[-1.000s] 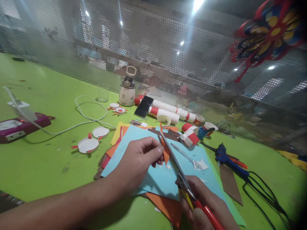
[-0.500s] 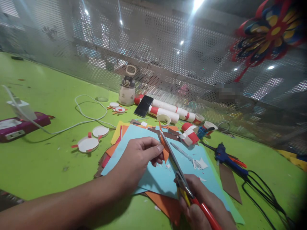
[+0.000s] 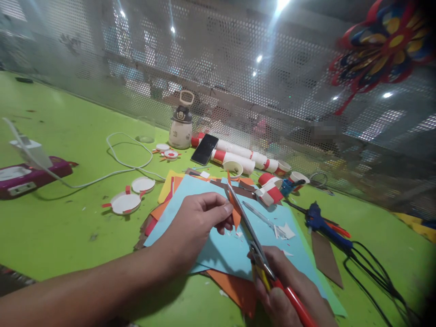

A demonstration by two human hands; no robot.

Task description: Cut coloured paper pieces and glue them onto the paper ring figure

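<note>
– L hand (image 3: 206, 218)?
– Closed, pinching orange paper strip (image 3: 235, 217) over lt. blue sheet (image 3: 221, 261).
– & R hand (image 3: 281, 284)?
– Gripping scissors (image 3: 250, 231) by handles, blades right beside strip.
– Glue gun (image 3: 315, 218)?
– On worktop (image 3: 68, 227), R of sheet, nr brown card (image 3: 327, 261).

- On the table (image 3: 68, 222), in the middle, I see the paper stack (image 3: 221, 259); the pen (image 3: 258, 212) lies on it.
- Over the stack I have the paper piece (image 3: 235, 217) in the left hand (image 3: 206, 218), the scissors (image 3: 249, 228) in the right hand (image 3: 284, 284).
- To the left I find two lids (image 3: 125, 203), side by side; farther left is the power strip (image 3: 60, 167), with the charger (image 3: 34, 152) on top.
- Behind the stack lie the tubes (image 3: 236, 161); the phone (image 3: 205, 150) is at their left end, then the bottle (image 3: 180, 133) and the glass (image 3: 146, 131) farther left.
- To the right I see the glue gun (image 3: 315, 218), with the flat piece (image 3: 326, 261) before it.
- Behind all stands the panel (image 3: 221, 81).
</note>
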